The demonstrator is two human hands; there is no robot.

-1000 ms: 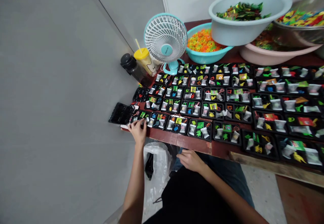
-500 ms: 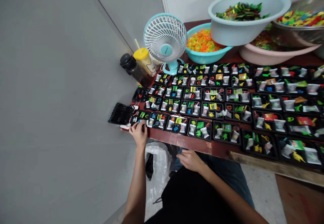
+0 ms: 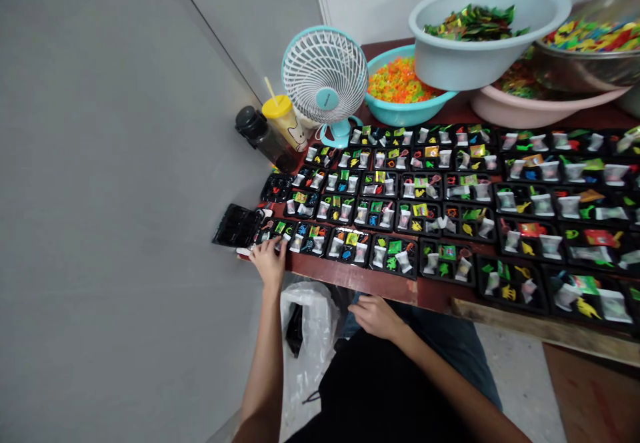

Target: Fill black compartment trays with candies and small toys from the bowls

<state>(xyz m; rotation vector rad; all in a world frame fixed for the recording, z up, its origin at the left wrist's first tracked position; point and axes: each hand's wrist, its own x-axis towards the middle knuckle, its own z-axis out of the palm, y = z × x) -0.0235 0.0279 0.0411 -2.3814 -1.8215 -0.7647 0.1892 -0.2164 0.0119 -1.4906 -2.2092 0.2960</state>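
Observation:
My left hand (image 3: 269, 261) lies at the front edge of a filled black tray (image 3: 284, 228) at the left end of the nearest row. Its fingers are apart and touch the tray's front part; their tips are partly hidden. White-wrapped packets, green sachets and small coloured plastic toys fill that tray. Just right of it sits another filled tray (image 3: 309, 239). Over my lap, below the table edge, my right hand (image 3: 379, 317) is closed with curled fingers; what it holds, if anything, is hidden.
An unfilled black tray (image 3: 235, 224) lies by the grey wall. Several rows of filled trays cover the red table (image 3: 345, 276). Behind stand a fan (image 3: 325, 76), a bottle (image 3: 265, 137), a yellow-lidded cup (image 3: 285, 121) and basins (image 3: 410, 115). A plastic bag (image 3: 320, 316) hangs below.
My left hand has shifted slightly left and toward me along the tray, uncovering more of its contents. The right hand stays in place.

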